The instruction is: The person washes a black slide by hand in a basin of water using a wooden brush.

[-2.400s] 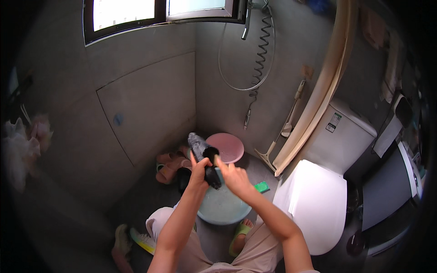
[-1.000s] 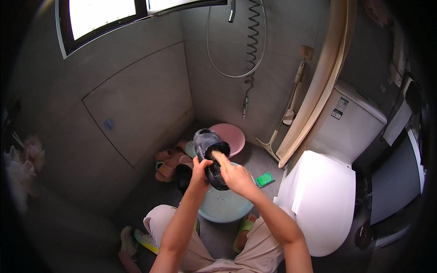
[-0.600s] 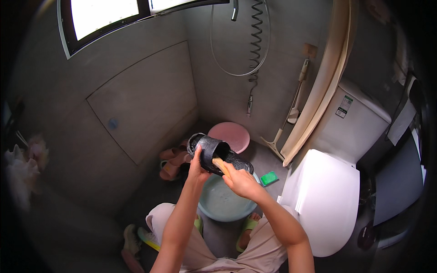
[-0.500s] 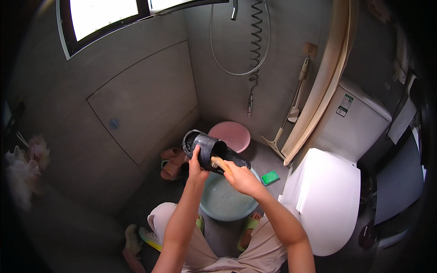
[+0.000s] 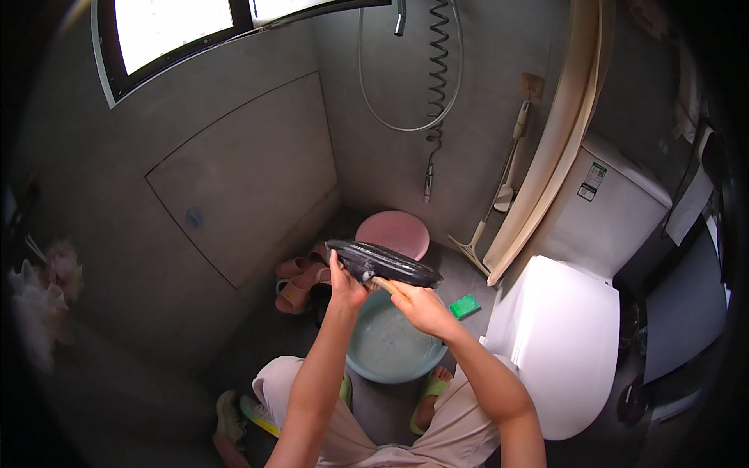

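A wet black slipper (image 5: 394, 264) is tilted on its side edge in my left hand (image 5: 347, 290), which grips it near its left end. Its foot opening is turned out of sight. My right hand (image 5: 427, 310) is closed around the wooden handle of a scrubbing brush (image 5: 388, 288). The brush head meets the slipper's lower side, with some white foam there; its bristles are mostly hidden. Below both hands, a light blue basin (image 5: 390, 347) holds cloudy water.
A pink basin (image 5: 402, 228) lies behind the slipper. Pink slippers (image 5: 296, 292) sit to the left, and a green block in a tray (image 5: 465, 306) lies right of the blue basin. The toilet (image 5: 558, 343) stands close on my right, near a squeegee (image 5: 472, 248) and curtain (image 5: 538, 171).
The slipper has rolled over, so its side edge now faces up instead of its strap and opening. The brush has moved from the strap opening to the lower side.
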Demonstrator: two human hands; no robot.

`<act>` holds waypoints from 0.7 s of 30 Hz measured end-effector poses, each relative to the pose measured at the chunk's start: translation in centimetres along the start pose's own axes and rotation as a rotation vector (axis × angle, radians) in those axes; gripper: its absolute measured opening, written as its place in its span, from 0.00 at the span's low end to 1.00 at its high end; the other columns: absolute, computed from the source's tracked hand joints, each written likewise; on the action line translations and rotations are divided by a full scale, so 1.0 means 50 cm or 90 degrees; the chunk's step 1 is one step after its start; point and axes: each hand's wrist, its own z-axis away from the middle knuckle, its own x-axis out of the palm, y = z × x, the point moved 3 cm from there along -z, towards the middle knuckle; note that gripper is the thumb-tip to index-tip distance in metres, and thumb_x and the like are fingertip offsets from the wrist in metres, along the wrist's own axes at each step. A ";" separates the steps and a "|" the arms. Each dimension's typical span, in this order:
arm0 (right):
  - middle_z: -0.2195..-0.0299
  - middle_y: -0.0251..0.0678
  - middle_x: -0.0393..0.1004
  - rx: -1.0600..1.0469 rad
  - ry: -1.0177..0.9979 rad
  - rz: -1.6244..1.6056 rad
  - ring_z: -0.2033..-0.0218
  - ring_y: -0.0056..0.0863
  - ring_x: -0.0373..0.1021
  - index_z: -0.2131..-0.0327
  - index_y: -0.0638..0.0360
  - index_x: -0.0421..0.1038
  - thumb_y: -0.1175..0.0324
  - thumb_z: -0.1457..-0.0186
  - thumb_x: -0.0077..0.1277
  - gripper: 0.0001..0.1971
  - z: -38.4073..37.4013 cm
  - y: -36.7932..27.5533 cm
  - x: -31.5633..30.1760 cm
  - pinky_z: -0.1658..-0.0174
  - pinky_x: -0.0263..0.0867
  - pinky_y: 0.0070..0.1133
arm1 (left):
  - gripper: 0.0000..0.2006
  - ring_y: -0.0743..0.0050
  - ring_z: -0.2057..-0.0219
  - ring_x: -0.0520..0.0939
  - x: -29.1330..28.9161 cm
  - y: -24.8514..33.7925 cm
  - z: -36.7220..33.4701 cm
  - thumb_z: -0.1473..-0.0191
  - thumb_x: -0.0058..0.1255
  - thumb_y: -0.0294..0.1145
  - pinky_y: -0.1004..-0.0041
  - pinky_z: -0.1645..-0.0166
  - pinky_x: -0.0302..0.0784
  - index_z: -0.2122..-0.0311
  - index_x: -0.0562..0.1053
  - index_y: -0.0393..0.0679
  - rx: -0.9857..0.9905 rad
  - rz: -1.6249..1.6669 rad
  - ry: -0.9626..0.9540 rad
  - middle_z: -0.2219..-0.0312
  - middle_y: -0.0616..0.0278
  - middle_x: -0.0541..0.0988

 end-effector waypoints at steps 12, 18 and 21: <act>0.63 0.52 0.75 -0.053 0.176 0.119 0.63 0.54 0.71 0.57 0.55 0.73 0.59 0.43 0.46 0.15 -0.060 0.050 0.038 0.60 0.68 0.42 | 0.34 0.59 0.51 0.73 0.038 -0.017 0.009 0.56 0.55 0.65 0.54 0.47 0.71 0.53 0.71 0.46 0.035 0.094 0.026 0.54 0.58 0.74; 0.69 0.53 0.75 -0.084 0.174 0.141 0.67 0.53 0.73 0.63 0.59 0.76 0.65 0.48 0.49 0.12 -0.049 0.039 0.065 0.63 0.69 0.41 | 0.30 0.53 0.49 0.73 0.014 -0.016 0.006 0.52 0.46 0.62 0.52 0.43 0.66 0.52 0.72 0.48 0.074 0.117 0.033 0.52 0.58 0.75; 0.65 0.48 0.77 -0.146 0.304 0.239 0.67 0.51 0.73 0.63 0.59 0.75 0.68 0.51 0.49 0.12 -0.060 0.065 0.082 0.62 0.70 0.40 | 0.26 0.57 0.51 0.74 0.042 -0.071 0.009 0.52 0.48 0.59 0.55 0.42 0.65 0.54 0.74 0.50 0.049 0.112 0.077 0.52 0.64 0.76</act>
